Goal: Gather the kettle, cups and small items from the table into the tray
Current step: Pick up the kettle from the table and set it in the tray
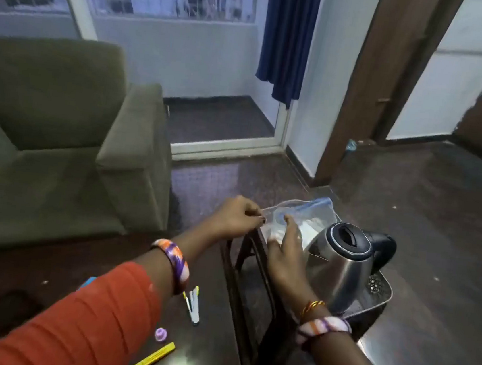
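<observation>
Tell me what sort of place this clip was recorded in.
Probably a living room in a home or a rented flat. A green armchair stands beside a dark low table, a blue curtain hangs by a balcony door, and an electric kettle sits in a tray.

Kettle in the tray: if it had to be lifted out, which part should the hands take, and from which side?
Probably the black handle, which juts from the kettle on its far right side. Reach with the right hand around from the right; the steel body is wide, smooth and rounded, and the lid on top offers no obvious hold.
</observation>
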Motion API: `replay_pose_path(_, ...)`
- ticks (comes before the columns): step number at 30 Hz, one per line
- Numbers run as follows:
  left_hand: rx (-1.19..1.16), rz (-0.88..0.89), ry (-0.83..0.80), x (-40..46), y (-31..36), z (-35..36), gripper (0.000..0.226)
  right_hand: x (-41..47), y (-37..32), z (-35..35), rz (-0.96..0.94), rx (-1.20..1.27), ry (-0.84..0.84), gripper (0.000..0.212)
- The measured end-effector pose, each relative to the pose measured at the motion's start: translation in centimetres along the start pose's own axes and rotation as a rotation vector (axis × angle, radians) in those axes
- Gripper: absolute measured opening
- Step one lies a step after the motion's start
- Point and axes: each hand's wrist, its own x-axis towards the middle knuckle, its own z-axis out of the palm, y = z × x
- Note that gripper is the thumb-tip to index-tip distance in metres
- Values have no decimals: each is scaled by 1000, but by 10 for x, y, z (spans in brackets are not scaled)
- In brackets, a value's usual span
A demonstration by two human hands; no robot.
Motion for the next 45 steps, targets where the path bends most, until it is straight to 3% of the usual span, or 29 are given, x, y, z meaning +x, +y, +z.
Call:
replay_pose_path(4, -112, -273, -49, 69, -41, 54, 25, 52, 53, 16, 283, 106, 33, 60)
replay_pose_path(9, -202, -431, 37, 139, -72, 93, 35, 111, 96, 50, 529, 454, 280, 50)
replay_pose_path(13, -342, -541, 102, 188, -85, 110, 30, 139, 110, 63, 617, 601, 496, 42)
replay_pose_path(18, -247, -614, 97, 218, -97, 120, 17, 160, 119, 67, 598, 620, 519, 46)
replay_pose_path(20, -153, -582, 124, 218, -94, 116, 4, 158, 117, 67, 560, 597, 495, 46)
replay_pose_path(22, -146, -531, 163, 210, -91, 109, 16, 153, 111, 65, 495, 583, 471, 47)
replay_pose_path(24, -176, -496, 192, 193, -88, 94, 15, 146, 103, 59, 409, 587, 456, 46)
replay_pose_path(28, -360, -469, 270, 146, -93, 54, 22, 120, 98, 53, 241, 591, 410, 40)
replay_pose_path(31, -535, -489, 294, 107, -101, 22, 28, 94, 98, 73, 206, 562, 254, 32)
replay_pose_path(36, -632, -643, 402, 47, -170, -5, 28, 67, 97, 129, 355, 651, -17, 26)
replay_pose_path(41, -614, -806, 480, 11, -245, -8, 30, 62, 86, 188, 641, 794, -337, 38)
replay_pose_path(45, -615, -859, 541, 6, -289, -6, 30, 65, 91, 233, 730, 803, -395, 28)
